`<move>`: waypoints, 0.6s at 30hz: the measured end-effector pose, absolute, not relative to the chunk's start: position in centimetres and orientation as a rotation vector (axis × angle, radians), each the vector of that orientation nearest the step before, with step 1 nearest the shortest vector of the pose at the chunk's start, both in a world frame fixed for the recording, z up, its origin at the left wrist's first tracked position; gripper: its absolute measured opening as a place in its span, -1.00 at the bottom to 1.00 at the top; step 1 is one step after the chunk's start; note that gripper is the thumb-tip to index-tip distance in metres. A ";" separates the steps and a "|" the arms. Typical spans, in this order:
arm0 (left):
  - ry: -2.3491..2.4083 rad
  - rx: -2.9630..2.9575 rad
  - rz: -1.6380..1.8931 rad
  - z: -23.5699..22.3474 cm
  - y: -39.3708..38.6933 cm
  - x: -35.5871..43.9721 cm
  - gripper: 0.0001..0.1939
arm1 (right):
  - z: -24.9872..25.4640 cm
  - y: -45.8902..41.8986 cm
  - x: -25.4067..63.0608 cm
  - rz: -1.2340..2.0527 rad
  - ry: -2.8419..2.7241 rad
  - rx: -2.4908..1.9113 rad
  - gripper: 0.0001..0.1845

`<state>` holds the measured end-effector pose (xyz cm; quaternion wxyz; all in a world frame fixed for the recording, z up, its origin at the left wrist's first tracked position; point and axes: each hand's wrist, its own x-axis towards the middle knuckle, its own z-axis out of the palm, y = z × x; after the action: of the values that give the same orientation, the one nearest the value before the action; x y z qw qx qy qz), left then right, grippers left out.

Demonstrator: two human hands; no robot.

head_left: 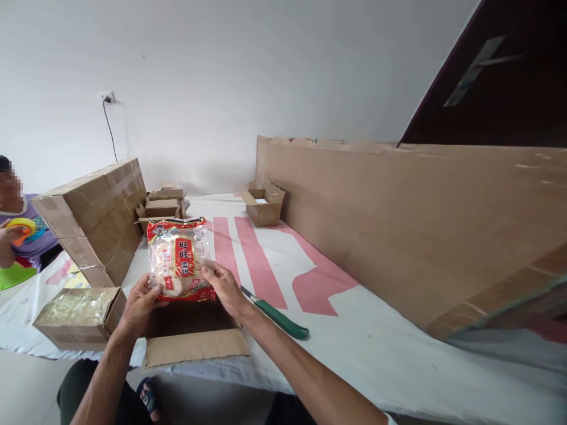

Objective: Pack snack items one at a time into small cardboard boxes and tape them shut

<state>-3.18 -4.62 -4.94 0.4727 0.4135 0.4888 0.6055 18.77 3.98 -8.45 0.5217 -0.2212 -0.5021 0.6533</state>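
Observation:
Between my two hands is a clear and red bag of rice crackers (182, 260), held upright with its printed front toward me. My left hand (140, 302) pinches its lower left edge, and my right hand (224, 286) grips the lower right side. Just below the bag sits an open cardboard box (195, 348), its front flap folded out toward me; the bag and my hands hide part of its inside. A green-handled knife (283, 319) lies on the sheet to the right of the box, its blade partly hidden behind my right forearm.
A taped carton (80, 316) stands at left, before a stack of cartons (97, 218). Small open boxes (264, 203) sit farther back. A long cardboard panel (398, 218) bounds the right side of the cloth (336, 354). Another person (33, 230) is at far left, holding colourful rings.

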 end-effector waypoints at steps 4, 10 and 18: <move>1.210 1.014 1.476 -4.7 -4.7 -3.0 -0.27 | -8.7 4.1 18.8 1.559 -1.195 -0.500 -0.41; 1.211 1.008 1.484 -4.9 -4.6 -2.9 -0.31 | -9.1 4.3 18.8 1.504 -1.227 -0.545 -0.40; 1.227 1.021 1.469 -5.1 -4.7 -3.0 -0.32 | -9.1 4.3 18.9 1.511 -1.226 -0.521 -0.39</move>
<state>-3.02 -4.72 -5.14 0.4673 0.4160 0.5001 0.5987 18.95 4.27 -9.10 0.5342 -0.2185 -0.5146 0.6341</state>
